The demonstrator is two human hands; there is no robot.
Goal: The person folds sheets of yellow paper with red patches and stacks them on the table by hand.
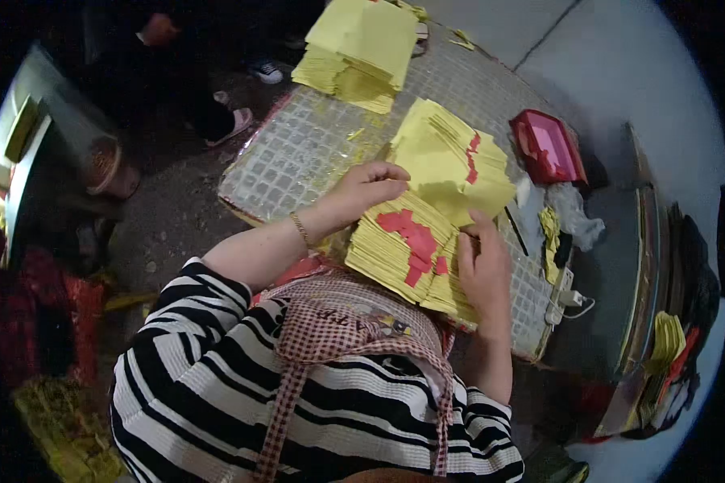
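Observation:
A thick stack of folded yellow paper lies at the table's near edge, right in front of my apron. Red paper pieces are spread over its top. My left hand grips the far left edge of this stack, with thumb and fingers bent over its corner. At the right side, my right hand is curled against the stack, its thumb and fingertips on the edge. Just beyond both hands sits another yellow paper pile with a red strip on it.
A taller yellow paper stack stands at the table's far end. On the right are a red plastic basket, a clear plastic bag, a dark stick and a white power strip. Another person's foot in a pink slipper shows at left.

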